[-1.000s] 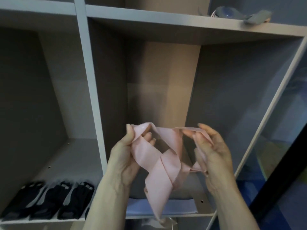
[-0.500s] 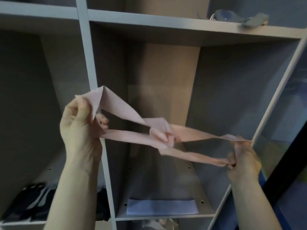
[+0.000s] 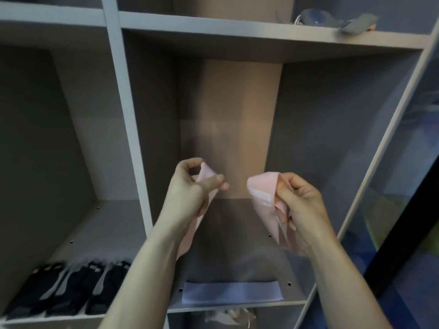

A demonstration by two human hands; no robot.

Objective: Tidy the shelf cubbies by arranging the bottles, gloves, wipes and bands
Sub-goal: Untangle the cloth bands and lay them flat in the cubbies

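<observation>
Both hands are raised in front of the middle cubby (image 3: pixel 228 129) of a grey shelf unit (image 3: pixel 123 119), each gripping part of a pale pink band (image 3: pixel 263 193). The left hand (image 3: pixel 190 186) has its fingers curled round one stretch of the band, thumb and forefinger pinching near the top, and the pink strip hangs down past the wrist. The right hand (image 3: pixel 299 205) clutches a bunched, folded portion, with the fingers curled into the folds. Between the two hands there is a gap where no band shows — whether the two held parts join lower down cannot be told, since the forearms hide that stretch.

The band is held in the air, above the floor of the middle cubby and touching no shelf. On that cubby's floor, near the front edge, lies a flat pale blue-lilac folded band (image 3: pixel 232 295). In the cubby to the left, a row of black gloves (image 3: pixel 69 288) lies side by side at the front edge. On the shelf board above, at the right, rests a blurred grey and bluish object (image 3: pixel 332 21) — too unclear to name. Below the middle cubby something pale and crumpled (image 3: pixel 228 317) shows in the next compartment down.
</observation>
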